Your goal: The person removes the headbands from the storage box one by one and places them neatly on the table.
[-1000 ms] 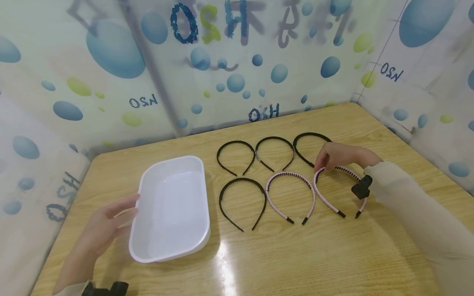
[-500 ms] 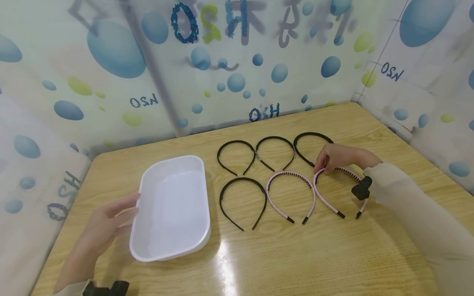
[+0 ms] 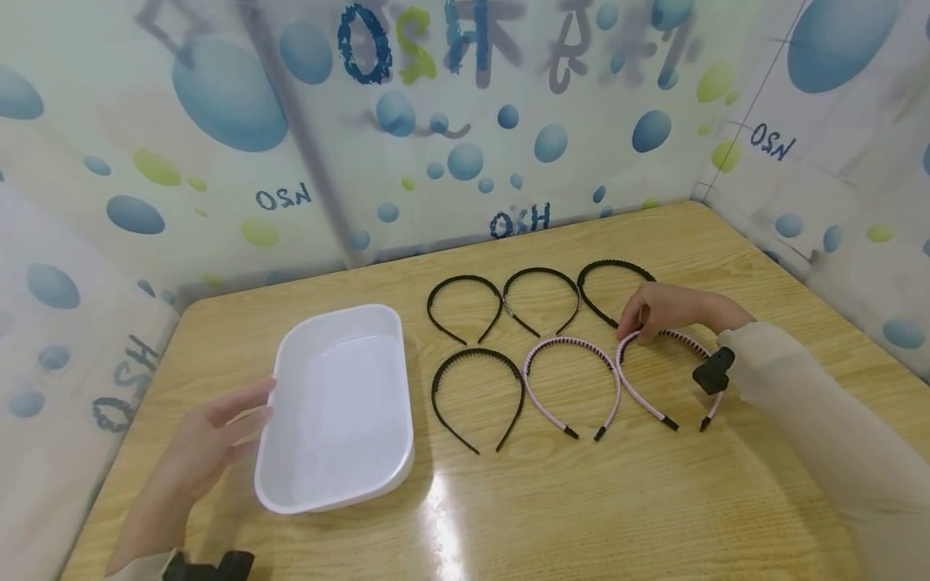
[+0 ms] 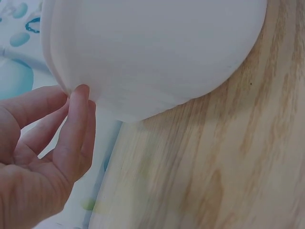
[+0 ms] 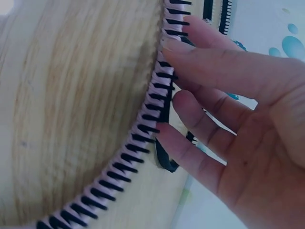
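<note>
The right hand (image 3: 664,311) rests at about three o'clock on the wooden table (image 3: 581,500), its fingertips (image 5: 177,47) laid on the arch of the rightmost pink headband (image 3: 639,387). In the right wrist view the fingers are fairly straight and spread, touching the band's black-toothed edge rather than curling round it; whether the thumb pinches from beneath I cannot tell. That headband lies flat at the right end of the near row, just beside a second pink headband (image 3: 541,399), with a black headband (image 3: 475,395) at the row's left end.

Behind them, toward twelve o'clock, runs a row of three more black headbands (image 3: 541,274); the rightmost passes partly under the right hand.

The left hand (image 3: 207,440) sits at about eight o'clock, fingers straight and relaxed, their tips (image 4: 78,102) touching the left wall of the white plastic tray (image 3: 286,496). The tray stands on the table at nine o'clock from the headbands, well apart from the right hand.
</note>
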`<state>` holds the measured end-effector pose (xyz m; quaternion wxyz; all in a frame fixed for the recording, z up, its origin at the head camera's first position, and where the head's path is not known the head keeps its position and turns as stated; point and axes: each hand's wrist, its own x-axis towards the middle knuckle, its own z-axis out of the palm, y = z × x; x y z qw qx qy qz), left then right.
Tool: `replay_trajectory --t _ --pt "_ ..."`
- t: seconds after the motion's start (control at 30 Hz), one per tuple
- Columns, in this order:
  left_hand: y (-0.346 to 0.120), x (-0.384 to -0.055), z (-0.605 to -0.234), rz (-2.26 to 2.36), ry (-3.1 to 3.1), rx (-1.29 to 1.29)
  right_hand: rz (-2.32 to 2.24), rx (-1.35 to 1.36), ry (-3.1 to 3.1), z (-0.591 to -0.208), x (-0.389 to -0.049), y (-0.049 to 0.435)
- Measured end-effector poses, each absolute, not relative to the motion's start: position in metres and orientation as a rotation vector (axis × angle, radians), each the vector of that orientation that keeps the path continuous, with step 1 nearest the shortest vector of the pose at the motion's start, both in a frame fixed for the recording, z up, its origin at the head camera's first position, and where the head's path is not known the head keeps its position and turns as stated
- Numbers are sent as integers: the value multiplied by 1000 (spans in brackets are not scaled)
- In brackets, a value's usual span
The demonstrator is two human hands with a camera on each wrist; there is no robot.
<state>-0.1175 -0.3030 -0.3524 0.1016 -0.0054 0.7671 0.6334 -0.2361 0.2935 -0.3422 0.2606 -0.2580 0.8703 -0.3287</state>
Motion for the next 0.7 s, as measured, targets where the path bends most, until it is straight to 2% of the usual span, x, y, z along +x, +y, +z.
replay_trajectory --t 0.3,0.53,0.7 --pt "-306 -116 -355 1904 2245 58 -918 -686 2411 -329 -237 308" --pt "-313 -117 -354 1760 2363 127 -917 -660 2506 -319 -237 328" --pt "-326 -121 -351 1871 2358 157 -853 -607 2607 -313 -239 341"
